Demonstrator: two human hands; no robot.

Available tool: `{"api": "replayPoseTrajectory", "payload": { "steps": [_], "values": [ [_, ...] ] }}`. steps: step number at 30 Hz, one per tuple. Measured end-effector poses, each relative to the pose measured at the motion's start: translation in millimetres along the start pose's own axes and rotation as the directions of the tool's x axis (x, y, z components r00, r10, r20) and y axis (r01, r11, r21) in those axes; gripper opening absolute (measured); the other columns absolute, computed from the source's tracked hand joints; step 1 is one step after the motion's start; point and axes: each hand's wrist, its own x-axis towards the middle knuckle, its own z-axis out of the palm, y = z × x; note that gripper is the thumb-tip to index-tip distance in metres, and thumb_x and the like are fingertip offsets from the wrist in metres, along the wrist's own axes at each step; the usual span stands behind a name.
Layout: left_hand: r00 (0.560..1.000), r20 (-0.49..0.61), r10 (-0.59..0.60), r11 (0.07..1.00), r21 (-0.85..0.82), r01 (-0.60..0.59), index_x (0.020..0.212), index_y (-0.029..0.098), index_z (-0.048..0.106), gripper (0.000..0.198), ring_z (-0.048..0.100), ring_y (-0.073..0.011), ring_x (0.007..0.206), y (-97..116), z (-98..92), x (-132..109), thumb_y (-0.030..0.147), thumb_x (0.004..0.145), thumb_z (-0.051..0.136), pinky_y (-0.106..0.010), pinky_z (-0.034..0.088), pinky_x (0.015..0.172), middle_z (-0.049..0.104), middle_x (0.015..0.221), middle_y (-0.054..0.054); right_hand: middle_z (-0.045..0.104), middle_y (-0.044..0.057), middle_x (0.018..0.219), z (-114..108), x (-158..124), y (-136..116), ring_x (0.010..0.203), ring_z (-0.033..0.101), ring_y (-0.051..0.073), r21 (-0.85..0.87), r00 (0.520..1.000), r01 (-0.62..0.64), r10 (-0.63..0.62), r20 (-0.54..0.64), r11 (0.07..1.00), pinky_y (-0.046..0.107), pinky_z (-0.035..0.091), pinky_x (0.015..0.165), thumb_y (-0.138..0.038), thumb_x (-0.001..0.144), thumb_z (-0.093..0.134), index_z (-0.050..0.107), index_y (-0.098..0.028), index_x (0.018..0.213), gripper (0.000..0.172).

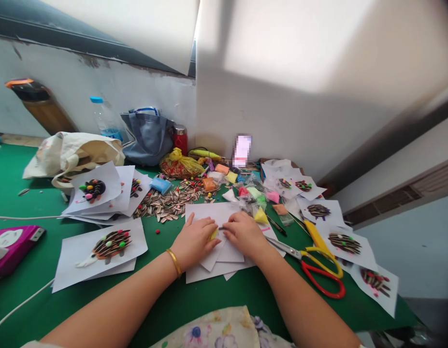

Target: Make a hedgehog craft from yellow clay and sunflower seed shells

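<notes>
My left hand [195, 239], with a gold bangle at the wrist, rests on a stack of white paper sheets [209, 212] and pinches a small yellow piece [213, 235] between its fingertips. My right hand [244, 233] lies right beside it on the same sheets, its fingers curled and pressed against that yellow piece. A thin dark tool tip shows between the two hands; I cannot tell which hand holds it. Both hands sit near the middle of the green table [166, 299].
Scissors [314, 263] with yellow and red handles lie right of my right hand. A pile of sunflower seeds [166, 203] and small bags of coloured clay [245, 188] lie behind the paper. Finished hedgehog pictures [108, 244] lie left and right. Bags and bottles stand at the wall.
</notes>
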Motion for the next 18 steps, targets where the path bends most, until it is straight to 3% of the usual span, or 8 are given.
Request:
{"api": "replayPoseTrajectory", "payload": {
  "steps": [6,11,16,18],
  "values": [
    [1.000,-0.009,-0.004,1.000,-0.011,0.004,0.123,0.024,0.057,0.036,0.050,-0.0267,0.128,-0.5,1.2,-1.1,0.036,0.089,0.058,-0.061,0.014,0.115,0.061,0.131,-0.010,0.065,0.007,0.099,0.2,-0.6,5.3,0.096,0.054,0.023,0.052,1.000,0.021,-0.020,-0.024,0.998,0.036,0.043,0.087,-0.026,0.085,0.067,0.074,-0.025,0.099,0.016],
    [1.000,-0.015,-0.022,1.000,-0.017,0.021,0.125,0.024,0.056,0.039,0.050,-0.0264,0.129,0.3,1.8,-1.2,0.036,0.088,0.059,-0.059,0.014,0.116,0.060,0.133,-0.010,0.065,0.006,0.098,9.0,2.1,8.5,0.096,0.055,0.022,0.110,0.996,-0.012,0.021,-0.084,0.994,0.035,0.044,0.086,-0.021,0.084,0.068,0.071,-0.023,0.106,0.022],
    [0.998,-0.016,-0.057,0.998,0.016,0.057,0.125,0.025,0.056,0.041,0.051,-0.0276,0.126,2.2,1.4,-1.3,0.040,0.087,0.060,-0.059,0.012,0.116,0.059,0.133,-0.010,0.066,0.005,0.092,13.7,4.7,8.1,0.092,0.056,0.021,0.155,0.994,-0.031,0.046,-0.099,0.987,0.033,0.044,0.083,-0.017,0.083,0.067,0.071,-0.022,0.088,0.007],
    [0.997,-0.027,-0.067,0.997,0.030,0.068,0.125,0.024,0.057,0.042,0.051,-0.0286,0.126,2.3,1.5,-1.7,0.041,0.087,0.061,-0.060,0.012,0.115,0.059,0.133,-0.010,0.066,0.005,0.094,14.7,4.6,8.5,0.093,0.056,0.021,0.165,0.993,-0.024,0.042,-0.106,0.986,0.034,0.045,0.084,-0.018,0.082,0.069,0.070,-0.021,0.093,0.011]
  ]
}}
